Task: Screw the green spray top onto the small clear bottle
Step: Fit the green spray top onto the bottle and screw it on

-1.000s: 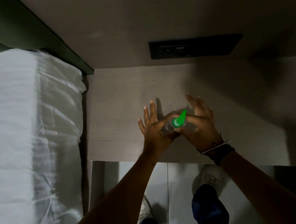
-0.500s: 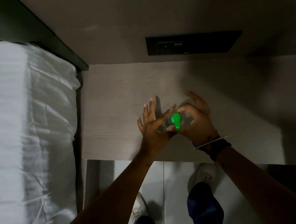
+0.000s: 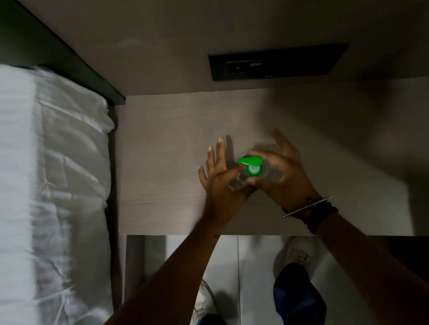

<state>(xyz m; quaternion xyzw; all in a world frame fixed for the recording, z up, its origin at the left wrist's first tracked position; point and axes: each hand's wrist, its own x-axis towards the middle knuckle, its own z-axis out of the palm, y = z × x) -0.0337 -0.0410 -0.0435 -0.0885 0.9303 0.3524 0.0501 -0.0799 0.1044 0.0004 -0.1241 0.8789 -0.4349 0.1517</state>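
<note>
Green spray top (image 3: 249,162) | right hand (image 3: 282,178) grips | left hand (image 3: 221,183) steadies bottle (image 3: 240,182)

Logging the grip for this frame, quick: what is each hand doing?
Left hand: thumb and forefinger pinch the small clear bottle, other fingers spread.
Right hand: closed around the green spray top.

Counts: 2 hands, left hand (image 3: 220,186) and right hand (image 3: 281,174). 1 green spray top (image 3: 249,163). 1 small clear bottle (image 3: 240,182), mostly hidden between the hands. 1 table (image 3: 167,141). 1 black wall panel (image 3: 279,62). 1 bed (image 3: 30,203) at left. 2 white shoes (image 3: 202,299) on the floor. Bracelets (image 3: 310,208) on the right wrist: at least 2, exact count unclear.
</note>
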